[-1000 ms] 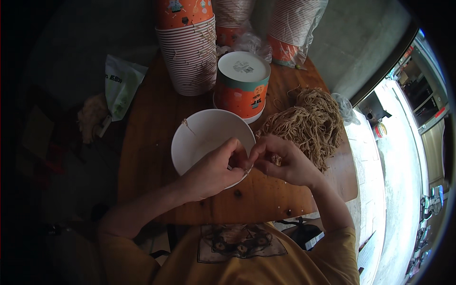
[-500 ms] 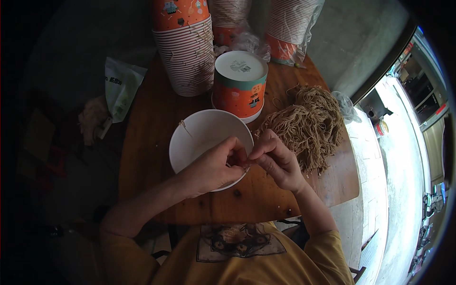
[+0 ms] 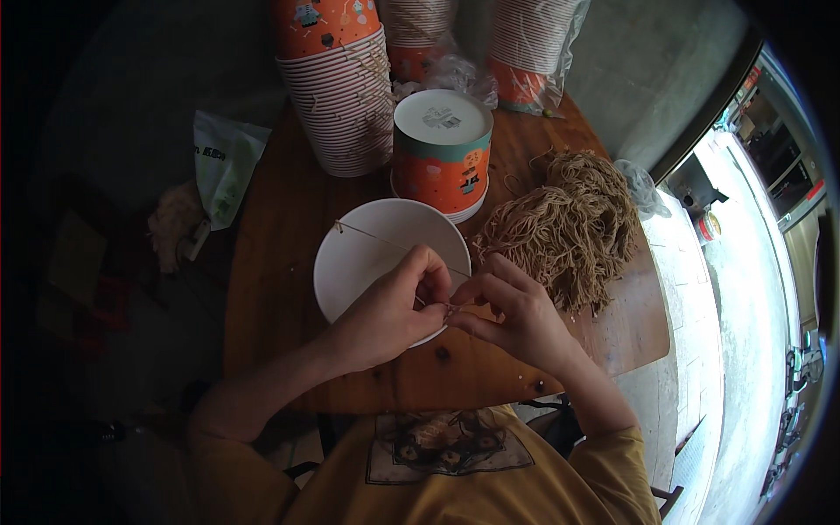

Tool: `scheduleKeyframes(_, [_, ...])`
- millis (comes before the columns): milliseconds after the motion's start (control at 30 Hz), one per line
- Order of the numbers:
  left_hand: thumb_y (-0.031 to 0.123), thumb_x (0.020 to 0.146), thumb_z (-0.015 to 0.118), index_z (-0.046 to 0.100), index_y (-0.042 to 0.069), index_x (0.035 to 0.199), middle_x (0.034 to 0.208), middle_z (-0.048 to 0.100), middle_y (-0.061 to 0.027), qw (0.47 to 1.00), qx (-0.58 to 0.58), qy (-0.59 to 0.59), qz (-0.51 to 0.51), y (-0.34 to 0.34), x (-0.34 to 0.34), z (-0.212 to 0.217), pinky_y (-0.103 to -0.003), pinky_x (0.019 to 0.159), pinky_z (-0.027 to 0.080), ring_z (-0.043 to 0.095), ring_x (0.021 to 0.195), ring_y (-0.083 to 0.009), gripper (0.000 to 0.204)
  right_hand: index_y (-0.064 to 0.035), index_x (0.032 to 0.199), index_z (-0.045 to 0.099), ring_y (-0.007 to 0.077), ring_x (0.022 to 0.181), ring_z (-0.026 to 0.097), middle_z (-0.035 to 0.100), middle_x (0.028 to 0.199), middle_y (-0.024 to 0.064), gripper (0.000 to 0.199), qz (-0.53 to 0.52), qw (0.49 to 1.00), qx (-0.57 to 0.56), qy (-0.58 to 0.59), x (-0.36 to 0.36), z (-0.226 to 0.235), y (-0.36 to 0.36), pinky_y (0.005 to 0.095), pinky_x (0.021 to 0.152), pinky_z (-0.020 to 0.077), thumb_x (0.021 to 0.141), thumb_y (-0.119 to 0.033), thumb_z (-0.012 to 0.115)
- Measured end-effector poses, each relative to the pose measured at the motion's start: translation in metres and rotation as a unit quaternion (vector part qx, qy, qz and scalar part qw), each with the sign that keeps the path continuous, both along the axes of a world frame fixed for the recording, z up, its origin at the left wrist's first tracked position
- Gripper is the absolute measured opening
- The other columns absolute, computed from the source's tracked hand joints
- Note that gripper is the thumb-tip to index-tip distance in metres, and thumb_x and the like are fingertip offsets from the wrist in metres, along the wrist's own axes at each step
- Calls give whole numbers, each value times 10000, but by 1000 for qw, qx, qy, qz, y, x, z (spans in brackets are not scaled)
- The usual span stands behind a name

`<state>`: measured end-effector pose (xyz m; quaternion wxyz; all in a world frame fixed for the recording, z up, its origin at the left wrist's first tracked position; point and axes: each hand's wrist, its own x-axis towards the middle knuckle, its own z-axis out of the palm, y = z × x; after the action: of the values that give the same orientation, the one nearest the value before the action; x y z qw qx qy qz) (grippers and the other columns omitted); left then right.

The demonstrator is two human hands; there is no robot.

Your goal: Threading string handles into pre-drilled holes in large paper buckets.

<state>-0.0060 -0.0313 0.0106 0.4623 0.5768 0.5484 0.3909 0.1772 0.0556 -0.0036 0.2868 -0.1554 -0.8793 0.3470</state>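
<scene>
A white paper bucket [image 3: 346,271] stands on the wooden table in front of me, its open mouth facing up. A thin brown string [image 3: 376,235] is fastened at its far left rim and stretches across the mouth toward my hands. My left hand [image 3: 385,306] reaches over the bucket's near side, thumb and fingers pinching the string by the near right rim. Right there my right hand [image 3: 521,315] pinches the string's end portion, fingertips close to the left thumb. The exact loop or knot between the fingertips is too small to make out.
A heap of loose brown strings [image 3: 569,232] lies right of the bucket. Behind it stands an upturned orange bucket [image 3: 442,175], with a tall bucket stack [image 3: 341,109] at its left. Plastic-wrapped stacks [image 3: 529,52] stand farther back. A white-green bag [image 3: 229,166] is off the table's left side.
The string, slack at the far rim before, now runs taut across the bucket's mouth. My right hand has moved slightly down and turned, with its fingers lower by the rim.
</scene>
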Motion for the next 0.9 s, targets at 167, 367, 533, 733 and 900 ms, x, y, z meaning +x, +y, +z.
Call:
scheduleKeyframes(167, [-43,840,544,405,56,1003,933,487,-4,1000,16,10,2,-2,1,-2,-228,762,449,508,864,-63,237,-46,822,611,193,671,559,504,778,57,130,-37,999,-10,7,-3,-3,-7,318,550,473,782,-102,721])
scheduleKeyframes(367, [10,884,523,458,34,1059,960,504,-7,999,33,26,-12,-4,-13,-3,-233,785,454,511,885,-68,189,-37,828,603,177,663,554,507,778,57,111,-30,999,-39,12,-6,0,-7,295,523,467,785,-61,702])
scheduleKeyframes(533, [86,877,562,544,-11,1033,899,583,-37,999,-36,12,-27,-4,-14,3,-245,720,479,560,805,-92,185,-30,832,601,170,661,549,501,787,54,112,-30,998,-60,1,-6,0,-6,288,522,464,787,-55,701])
scheduleKeyframes(733, [99,884,596,571,14,977,829,554,14,997,-61,36,-13,0,-8,5,-218,710,455,513,772,-52,128,-31,832,605,167,657,551,494,784,55,107,-28,999,-42,-14,-5,4,-4,285,524,464,790,-56,701])
scheduleKeyframes(900, [116,872,609,563,-25,923,808,647,-89,999,-30,40,20,-3,-2,1,-277,671,496,616,737,-129,157,-33,832,608,169,646,550,492,785,54,105,-26,999,-41,-10,-3,6,-3,285,524,460,791,-58,702])
